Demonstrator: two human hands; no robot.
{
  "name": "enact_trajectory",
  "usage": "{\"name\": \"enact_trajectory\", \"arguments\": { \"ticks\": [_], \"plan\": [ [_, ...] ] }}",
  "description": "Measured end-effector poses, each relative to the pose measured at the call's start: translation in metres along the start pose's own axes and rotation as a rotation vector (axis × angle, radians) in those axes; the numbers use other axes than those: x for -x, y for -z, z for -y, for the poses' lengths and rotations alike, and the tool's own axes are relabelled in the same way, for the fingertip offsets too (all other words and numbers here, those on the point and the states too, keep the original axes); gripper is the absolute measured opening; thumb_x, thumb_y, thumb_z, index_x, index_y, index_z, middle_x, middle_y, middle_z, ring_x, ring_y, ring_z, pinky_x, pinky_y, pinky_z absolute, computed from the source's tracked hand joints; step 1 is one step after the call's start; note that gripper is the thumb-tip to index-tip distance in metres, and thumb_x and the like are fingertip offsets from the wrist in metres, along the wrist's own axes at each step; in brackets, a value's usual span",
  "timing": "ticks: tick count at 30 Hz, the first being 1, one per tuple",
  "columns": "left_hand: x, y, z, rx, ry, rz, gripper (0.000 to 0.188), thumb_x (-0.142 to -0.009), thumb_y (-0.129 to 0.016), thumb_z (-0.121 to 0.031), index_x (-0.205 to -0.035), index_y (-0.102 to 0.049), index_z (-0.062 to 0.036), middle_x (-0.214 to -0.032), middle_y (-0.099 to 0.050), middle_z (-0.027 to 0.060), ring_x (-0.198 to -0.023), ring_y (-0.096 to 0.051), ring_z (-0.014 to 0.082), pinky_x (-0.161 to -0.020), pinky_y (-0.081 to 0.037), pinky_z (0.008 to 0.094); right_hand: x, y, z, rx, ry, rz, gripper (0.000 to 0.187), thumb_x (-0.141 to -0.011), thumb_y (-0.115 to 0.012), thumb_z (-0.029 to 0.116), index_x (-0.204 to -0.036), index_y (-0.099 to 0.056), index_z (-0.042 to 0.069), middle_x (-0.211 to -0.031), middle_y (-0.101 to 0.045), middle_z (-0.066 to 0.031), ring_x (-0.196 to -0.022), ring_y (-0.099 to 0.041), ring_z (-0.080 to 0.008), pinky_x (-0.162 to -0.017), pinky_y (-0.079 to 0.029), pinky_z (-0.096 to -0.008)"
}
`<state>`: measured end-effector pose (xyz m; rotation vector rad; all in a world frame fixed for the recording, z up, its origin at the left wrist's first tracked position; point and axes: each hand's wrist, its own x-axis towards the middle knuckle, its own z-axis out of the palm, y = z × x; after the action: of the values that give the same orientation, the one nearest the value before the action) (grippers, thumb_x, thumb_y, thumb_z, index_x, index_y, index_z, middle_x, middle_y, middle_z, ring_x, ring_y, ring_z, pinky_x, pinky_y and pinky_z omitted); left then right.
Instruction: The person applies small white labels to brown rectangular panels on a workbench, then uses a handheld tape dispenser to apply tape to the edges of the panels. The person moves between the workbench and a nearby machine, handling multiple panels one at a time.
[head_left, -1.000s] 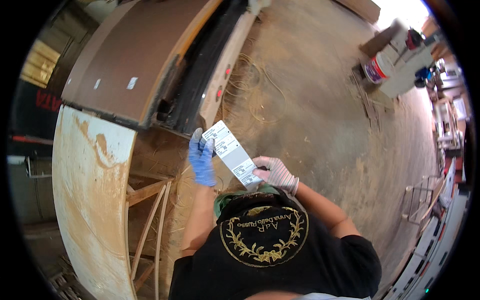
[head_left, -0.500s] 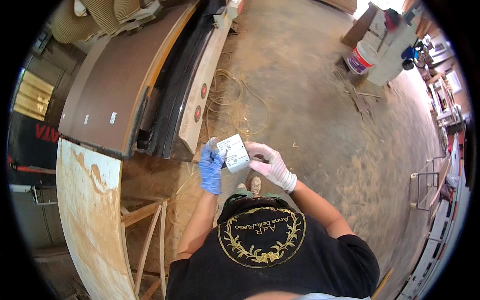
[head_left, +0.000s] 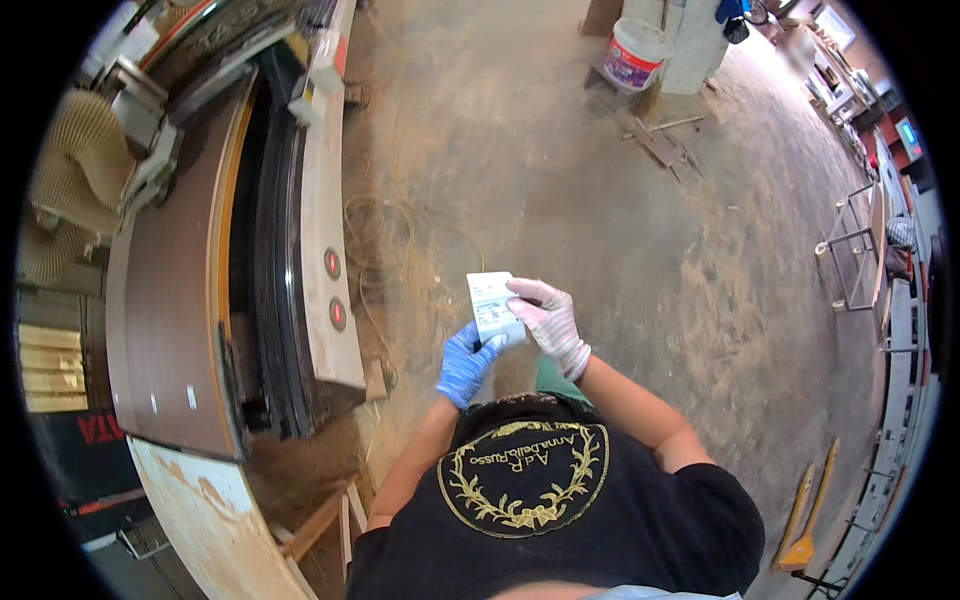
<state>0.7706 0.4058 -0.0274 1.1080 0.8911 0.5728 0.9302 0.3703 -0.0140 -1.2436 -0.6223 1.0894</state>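
A strip or stack of white printed labels [head_left: 490, 298] is held up in front of my body. My left hand [head_left: 464, 366], in a blue glove, grips its lower end with the thumb over the front. My right hand [head_left: 548, 322], in a pale glove with pinkish stripes, pinches the right edge of the labels near the top. Whether this is one folded strip or several separate pieces I cannot tell.
To the left stands a long machine with a brown panel [head_left: 170, 300] and two red-centred round buttons [head_left: 333, 263]. Below it lies a worn wooden board [head_left: 200, 500]. Ahead are a white bucket [head_left: 634, 55] and wood scraps [head_left: 662, 148]. A yellow forked tool [head_left: 800, 550] rests at right.
The machine and board have shifted left in view, and the bucket has shifted up and left. My right hand, earlier beside the labels with fingers apart, has closed on their edge; the labels are more upright.
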Motion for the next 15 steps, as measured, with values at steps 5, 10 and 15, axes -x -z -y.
{"name": "enact_trajectory", "arguments": {
  "ticks": [5,10,15],
  "plan": [
    [-0.124,-0.069,-0.032,-0.147,-0.084,0.102,0.022,-0.087,-0.064,-0.012,-0.107,-0.063,-0.0026,-0.090,-0.064,-0.0019,-0.076,-0.054,0.0055,-0.066,-0.049,0.0246,-0.098,0.083,0.052,0.063,0.098,-0.129,0.020,-0.081,-0.066,0.001,-0.101,-0.068,0.000,-0.094,-0.067,-0.0038,-0.087,-0.060,-0.0097,-0.079,-0.048,-0.0233],
    [-0.241,-0.142,-0.062,-0.299,-0.180,0.126,0.020,-0.088,-0.064,-0.014,-0.105,-0.064,-0.0048,-0.089,-0.064,-0.0024,-0.079,-0.052,0.0055,-0.073,-0.046,0.0242,-0.196,0.162,0.102,0.051,0.132,-0.179,0.015,-0.081,-0.065,0.001,-0.095,-0.068,0.000,-0.090,-0.065,-0.0039,-0.083,-0.059,-0.0106,-0.075,-0.049,-0.0237],
    [-0.332,-0.168,-0.093,-0.328,-0.096,0.174,0.024,-0.088,-0.062,-0.022,-0.106,-0.062,-0.0059,-0.094,-0.067,0.0080,-0.084,-0.060,0.0130,-0.078,-0.048,0.0307,-0.288,0.201,0.115,0.025,0.117,-0.191,0.010,-0.084,-0.061,0.001,-0.094,-0.065,0.000,-0.088,-0.064,-0.0019,-0.081,-0.057,-0.0085,-0.075,-0.049,-0.0236]
  ]
}}
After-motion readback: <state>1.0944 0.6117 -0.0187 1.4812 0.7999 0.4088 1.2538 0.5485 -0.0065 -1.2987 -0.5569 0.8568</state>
